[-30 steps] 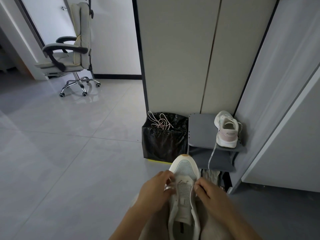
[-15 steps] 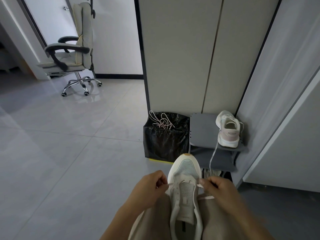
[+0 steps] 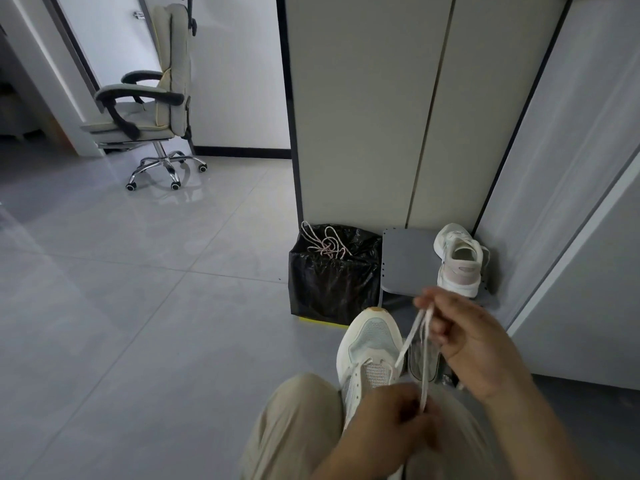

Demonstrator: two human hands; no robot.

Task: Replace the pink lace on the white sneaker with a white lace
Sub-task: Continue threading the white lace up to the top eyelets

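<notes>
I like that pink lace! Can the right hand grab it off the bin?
Probably not yet: the right hand pinches the white lace. The path to the pink lace on the bin looks open.

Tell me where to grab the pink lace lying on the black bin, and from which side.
Pinch the tangled knot in the middle of the pink lace, coming straight down from above. It lies loose on top of the black bin, and the bunched strands there probably lift together.

No readable text, label, brand, number or sign anywhere.
</notes>
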